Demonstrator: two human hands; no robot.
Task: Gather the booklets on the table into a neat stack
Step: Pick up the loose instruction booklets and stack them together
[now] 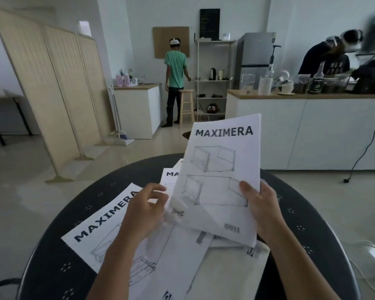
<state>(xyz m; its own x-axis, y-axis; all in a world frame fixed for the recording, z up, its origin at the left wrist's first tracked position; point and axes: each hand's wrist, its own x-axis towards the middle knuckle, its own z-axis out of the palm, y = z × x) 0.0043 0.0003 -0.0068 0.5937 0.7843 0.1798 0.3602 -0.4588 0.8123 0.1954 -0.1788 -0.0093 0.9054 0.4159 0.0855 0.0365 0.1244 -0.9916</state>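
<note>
1. No container sat on the round dark metal desk (301,213); only white paper booklets printed with "MAXIMERA" lay on it.
2. The right hand (263,210) held one raised white booklet with line drawings of drawers (220,169), tilted up above the desk; its thumb pressed the front of the sheet near the right edge, and the other fingers were closed behind it, out of sight.
3. The left hand (144,210) was at the raised booklet's lower left corner, fingers (160,188) curled and partly closed; the blur made it impossible to tell whether they gripped the paper.
4. A large white booklet lying askew (100,230) rested on the left part of the desk, its left corner near the rim.
5. Another white booklet, partly covered (169,176), lay behind the hands, and further sheets with barcodes (204,237) overlapped beneath the raised one.
6. Bare desk surface showed at the far left, far right and back edges.
7. Beyond the desk the pale floor (52,180) was open toward a folding wooden screen (41,94).
</note>
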